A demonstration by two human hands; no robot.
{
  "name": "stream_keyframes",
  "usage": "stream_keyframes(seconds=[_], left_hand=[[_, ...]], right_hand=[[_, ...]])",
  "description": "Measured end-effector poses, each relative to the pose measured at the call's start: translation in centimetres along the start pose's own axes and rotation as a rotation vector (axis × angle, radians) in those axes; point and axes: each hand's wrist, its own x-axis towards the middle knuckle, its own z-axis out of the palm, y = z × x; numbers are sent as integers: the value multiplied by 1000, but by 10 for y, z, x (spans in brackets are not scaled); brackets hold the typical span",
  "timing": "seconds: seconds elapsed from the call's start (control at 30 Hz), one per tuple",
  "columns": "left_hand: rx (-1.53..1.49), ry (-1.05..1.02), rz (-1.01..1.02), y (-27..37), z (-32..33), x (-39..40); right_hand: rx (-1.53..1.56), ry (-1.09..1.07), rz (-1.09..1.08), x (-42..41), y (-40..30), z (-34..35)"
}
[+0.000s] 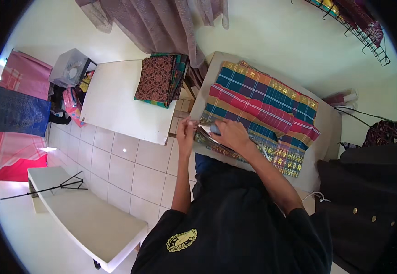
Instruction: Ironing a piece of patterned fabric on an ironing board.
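My right hand [231, 133] is wrapped around the grey handle of what looks like a clothes iron [206, 131]. The iron sits over the near left corner of a checked cloth [246, 106] in teal, red, purple and tan, with gold motifs along its borders. Part of the cloth is folded over itself, leaving a raised red band across the middle. By the same corner, just left of the iron, is my left hand [186, 132] with its fingertips bent. Whether those fingers pinch the cloth cannot be made out. Beneath the cloth is a padded beige table [326, 137].
Folded patterned fabrics [155, 78] lie on a white table [119, 99] to the left. Behind-left stands a long bench [92, 212] with a thin black stand [63, 185]. A dark garment with buttons [359, 181] is close on my right. A curtain [157, 27] hangs ahead.
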Motion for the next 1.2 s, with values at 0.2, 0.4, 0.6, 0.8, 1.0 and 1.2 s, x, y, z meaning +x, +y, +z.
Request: stream_keyframes(seconds=[0.2, 0.4, 0.6, 0.8, 1.0, 1.2], left_hand=[[89, 59, -49, 26, 2, 16], [-123, -333, 33, 53, 24, 31], [-68, -362, 36, 32, 38, 30], [616, -422, 438, 15, 35, 15], [1165, -500, 596, 29, 40, 15], [1206, -465, 571, 22, 48, 7]], right_hand=[[54, -70, 103, 6, -9, -4], [24, -87, -82, -13, -18, -5], [10, -72, 23, -23, -16, -2], [-13, 108, 175, -73, 18, -13], [-119, 147, 429, -138, 100, -45], [-222, 239, 683, -182, 151, -82]])
